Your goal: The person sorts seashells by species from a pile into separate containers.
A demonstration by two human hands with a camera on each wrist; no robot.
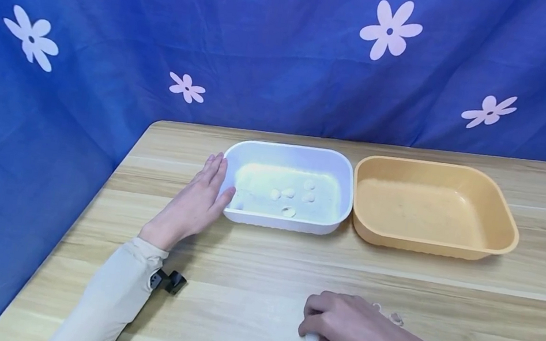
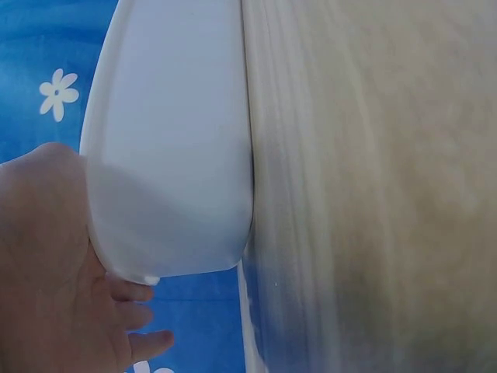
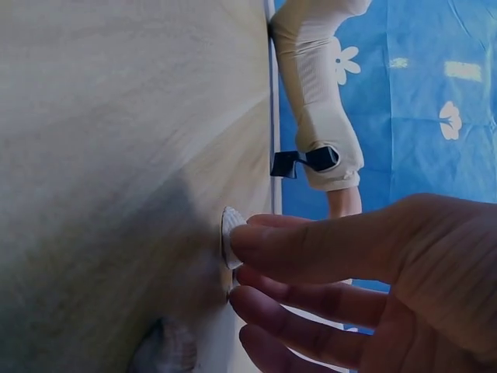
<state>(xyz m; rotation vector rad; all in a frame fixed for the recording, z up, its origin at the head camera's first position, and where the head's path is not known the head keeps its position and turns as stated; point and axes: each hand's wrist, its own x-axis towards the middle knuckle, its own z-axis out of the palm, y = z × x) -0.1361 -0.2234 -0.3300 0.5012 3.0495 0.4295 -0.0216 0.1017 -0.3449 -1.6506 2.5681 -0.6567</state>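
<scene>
My right hand [image 1: 359,337] is low over the front of the table, its thumb and fingers pinching a small white seashell [image 1: 311,339]. In the right wrist view the ribbed shell [image 3: 231,237] stands on edge at the thumb tip. My left hand [image 1: 195,203] rests against the left end of a white plastic basin [image 1: 276,223], fingers straight along the rim and thumb at the near corner. Several pale shells [image 1: 288,193] lie on the basin's floor. Beside my right hand more shells [image 1: 396,319] lie on the wood, partly hidden by it.
An orange-yellow basin [image 1: 424,247] stands right against the white one, on its right. Both sit toward the back of the wood-grain table [image 1: 236,282]. A blue flowered cloth [image 1: 287,67] hangs behind and to the left. A black wrist device [image 1: 168,282] sticks out from my left sleeve.
</scene>
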